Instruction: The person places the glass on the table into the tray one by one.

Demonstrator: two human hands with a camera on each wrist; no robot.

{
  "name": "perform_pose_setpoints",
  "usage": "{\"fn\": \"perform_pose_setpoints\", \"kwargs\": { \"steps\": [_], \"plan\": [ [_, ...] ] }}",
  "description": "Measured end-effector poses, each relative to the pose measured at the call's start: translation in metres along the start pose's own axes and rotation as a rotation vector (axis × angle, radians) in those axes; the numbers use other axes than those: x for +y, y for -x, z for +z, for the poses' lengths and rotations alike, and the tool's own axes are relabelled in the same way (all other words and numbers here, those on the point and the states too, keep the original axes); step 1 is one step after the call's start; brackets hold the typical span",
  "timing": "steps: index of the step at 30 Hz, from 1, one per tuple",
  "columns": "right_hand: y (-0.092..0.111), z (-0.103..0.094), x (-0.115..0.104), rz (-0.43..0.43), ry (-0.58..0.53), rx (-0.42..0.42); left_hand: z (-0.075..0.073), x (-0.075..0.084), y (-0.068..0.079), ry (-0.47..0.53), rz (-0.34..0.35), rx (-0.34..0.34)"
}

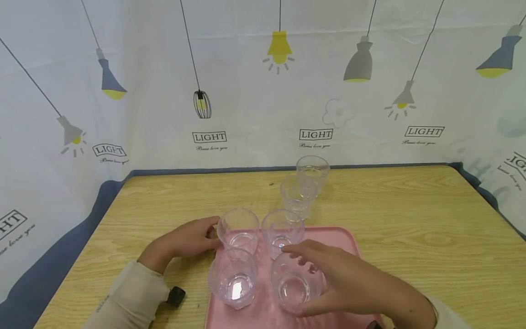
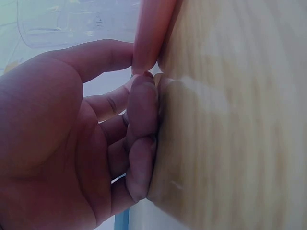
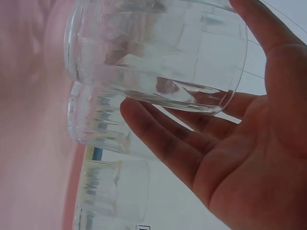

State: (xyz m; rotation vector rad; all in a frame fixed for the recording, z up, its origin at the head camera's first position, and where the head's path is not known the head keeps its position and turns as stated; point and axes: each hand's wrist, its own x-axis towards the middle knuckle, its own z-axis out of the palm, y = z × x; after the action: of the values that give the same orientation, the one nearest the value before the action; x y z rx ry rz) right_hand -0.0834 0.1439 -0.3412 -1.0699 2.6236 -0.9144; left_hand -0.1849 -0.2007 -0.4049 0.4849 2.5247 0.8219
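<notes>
Left grip (image 1: 191,240) pinches the pink tray (image 1: 339,238) at its edge. Right grip (image 1: 343,278) curls round the near-right clear cup (image 1: 292,292), beside three other cups (image 1: 235,281).

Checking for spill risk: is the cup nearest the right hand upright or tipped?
Upright: the cup has its rim up, base toward the pink tray.

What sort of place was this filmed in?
Probably an indoor tabletop recording spot rather than a working kitchen: a cloth printed with lamps backs a wooden table, where clear cups stand on a pink tray and behind it.
</notes>
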Motion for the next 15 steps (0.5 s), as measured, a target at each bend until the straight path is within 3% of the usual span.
{"fn": "perform_pose_setpoints", "kwargs": {
  "steps": [15],
  "plan": [
    [-0.0026,0.0098,0.0018,0.044,0.008,-0.048,-0.0004,0.0016,0.0010,-0.002,-0.003,0.005]
  ]
}}
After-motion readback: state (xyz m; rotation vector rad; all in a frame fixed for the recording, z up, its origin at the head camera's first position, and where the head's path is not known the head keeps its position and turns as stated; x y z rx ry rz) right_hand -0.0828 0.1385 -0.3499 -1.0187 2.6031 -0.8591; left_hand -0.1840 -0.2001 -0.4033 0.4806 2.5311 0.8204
